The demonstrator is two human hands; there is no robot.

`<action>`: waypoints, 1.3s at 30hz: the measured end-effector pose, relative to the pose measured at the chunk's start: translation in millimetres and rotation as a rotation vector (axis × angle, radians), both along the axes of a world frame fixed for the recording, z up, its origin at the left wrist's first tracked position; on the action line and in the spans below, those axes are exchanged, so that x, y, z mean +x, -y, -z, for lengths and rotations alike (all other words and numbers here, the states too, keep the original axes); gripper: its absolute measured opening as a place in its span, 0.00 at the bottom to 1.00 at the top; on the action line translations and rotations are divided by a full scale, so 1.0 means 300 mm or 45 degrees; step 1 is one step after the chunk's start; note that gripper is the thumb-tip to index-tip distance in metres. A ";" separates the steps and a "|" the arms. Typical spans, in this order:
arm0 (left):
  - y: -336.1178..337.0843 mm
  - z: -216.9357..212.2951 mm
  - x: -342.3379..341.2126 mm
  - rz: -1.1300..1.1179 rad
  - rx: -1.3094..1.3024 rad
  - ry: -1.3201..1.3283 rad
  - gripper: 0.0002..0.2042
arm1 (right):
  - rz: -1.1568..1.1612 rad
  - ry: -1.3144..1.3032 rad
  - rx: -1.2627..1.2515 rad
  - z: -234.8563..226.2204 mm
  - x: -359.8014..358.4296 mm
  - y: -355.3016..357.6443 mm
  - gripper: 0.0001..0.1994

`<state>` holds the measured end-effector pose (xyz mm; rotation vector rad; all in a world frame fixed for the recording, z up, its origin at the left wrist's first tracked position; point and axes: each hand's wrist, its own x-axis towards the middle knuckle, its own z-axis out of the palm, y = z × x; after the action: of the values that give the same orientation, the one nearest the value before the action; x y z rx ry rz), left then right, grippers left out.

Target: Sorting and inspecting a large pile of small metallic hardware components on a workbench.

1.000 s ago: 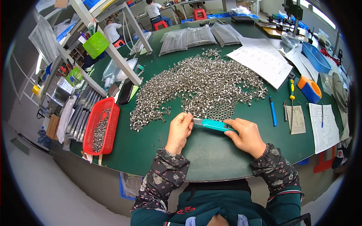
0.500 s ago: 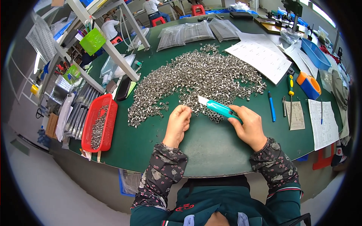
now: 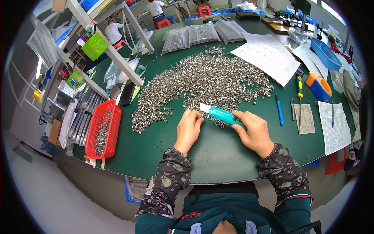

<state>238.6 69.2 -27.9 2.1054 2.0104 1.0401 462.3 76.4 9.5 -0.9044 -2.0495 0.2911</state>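
A teal utility knife [image 3: 221, 114] was gripped in the right hand [image 3: 252, 132], its white blade end pointed into the near edge of a heap of small metal sleeves [image 3: 202, 84] on the green table [image 3: 218, 156]. The left hand [image 3: 188, 129] was laid loosely curled beside the blade, nothing seen held

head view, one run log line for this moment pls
right hand: holds teal flat scraper tool | left hand: on green table at heap of small silver metal sleeves | red plastic basket: left
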 end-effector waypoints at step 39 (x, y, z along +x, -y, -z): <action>0.022 -0.024 -0.058 0.486 -0.330 2.002 0.06 | -0.174 -0.032 -0.435 0.019 -0.006 0.001 0.13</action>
<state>221.1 62.5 -20.8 0.7780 0.8069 1.4496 460.5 76.1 3.9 -0.9567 -2.0766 0.7402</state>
